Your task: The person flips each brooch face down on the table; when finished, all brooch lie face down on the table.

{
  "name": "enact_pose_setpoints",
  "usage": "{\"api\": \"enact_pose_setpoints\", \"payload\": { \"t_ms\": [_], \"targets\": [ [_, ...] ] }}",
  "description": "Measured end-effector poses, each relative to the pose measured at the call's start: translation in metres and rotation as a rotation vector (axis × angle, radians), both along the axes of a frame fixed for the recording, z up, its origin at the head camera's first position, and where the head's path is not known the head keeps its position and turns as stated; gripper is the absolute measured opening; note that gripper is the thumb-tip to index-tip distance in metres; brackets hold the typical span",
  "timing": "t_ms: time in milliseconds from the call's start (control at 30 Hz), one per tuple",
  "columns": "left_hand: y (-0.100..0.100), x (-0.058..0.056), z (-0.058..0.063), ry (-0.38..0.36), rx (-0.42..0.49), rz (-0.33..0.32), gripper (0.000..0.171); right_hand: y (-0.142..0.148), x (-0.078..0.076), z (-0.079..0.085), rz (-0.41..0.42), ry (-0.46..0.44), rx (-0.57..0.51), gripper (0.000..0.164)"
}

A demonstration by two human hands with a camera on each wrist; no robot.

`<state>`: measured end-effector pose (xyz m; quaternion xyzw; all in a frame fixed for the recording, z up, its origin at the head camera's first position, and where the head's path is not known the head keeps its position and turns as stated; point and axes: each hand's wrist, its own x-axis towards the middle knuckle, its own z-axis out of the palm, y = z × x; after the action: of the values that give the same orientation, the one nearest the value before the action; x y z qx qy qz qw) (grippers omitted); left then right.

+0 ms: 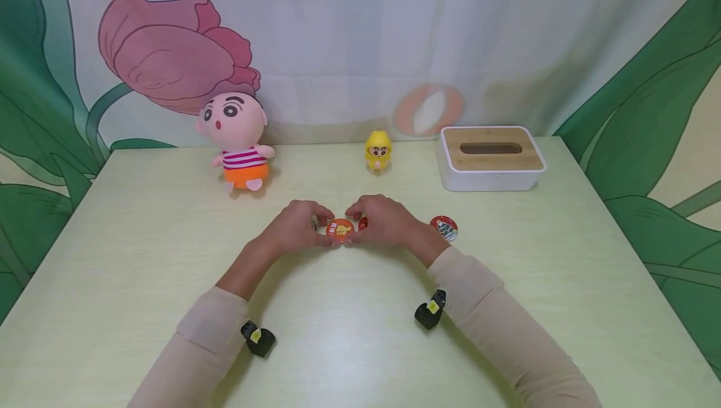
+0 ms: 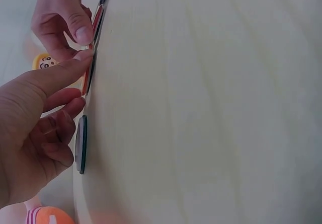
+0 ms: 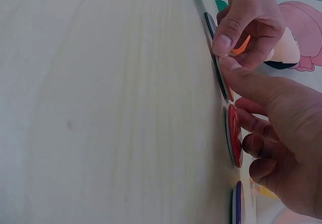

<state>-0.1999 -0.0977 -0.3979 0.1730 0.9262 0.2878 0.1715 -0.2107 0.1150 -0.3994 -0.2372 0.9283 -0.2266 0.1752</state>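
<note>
An orange round badge (image 1: 340, 229) with a yellow thumbs-up picture lies between the two hands. My left hand (image 1: 295, 226) pinches its left side, thumb at the near edge and index finger at the far edge. From the other side my right hand (image 1: 387, 221) grips it the same way; the thumb tips nearly meet. A red round badge (image 3: 234, 136) sits beneath the curled fingers of the right hand. Beside the left hand's lower fingers is another round badge (image 2: 81, 144), seen edge-on. A red, white and dark badge (image 1: 445, 228) lies by the right wrist.
Along the back of the pale table (image 1: 349, 345) stand a plush doll (image 1: 239, 139) in striped shirt and orange shorts, a small yellow figure (image 1: 378, 151) and a white tissue box (image 1: 490, 179) with a wooden lid. A printed curtain (image 1: 338, 39) hangs behind.
</note>
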Motion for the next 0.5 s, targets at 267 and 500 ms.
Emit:
{"api": "enact_pose_setpoints", "payload": {
  "t_ms": [267, 500],
  "targets": [
    [0.0022, -0.0014, 0.0, 0.013, -0.026, -0.008, 0.047, -0.0018, -0.0003, -0.0002, 0.0, 0.001, -0.001, 0.055],
    [0.003, -0.0027, -0.0023, 0.027, -0.047, -0.022, 0.048, -0.003, 0.0003, -0.0002, 0.001, 0.001, -0.01, 0.052]
  ]
}}
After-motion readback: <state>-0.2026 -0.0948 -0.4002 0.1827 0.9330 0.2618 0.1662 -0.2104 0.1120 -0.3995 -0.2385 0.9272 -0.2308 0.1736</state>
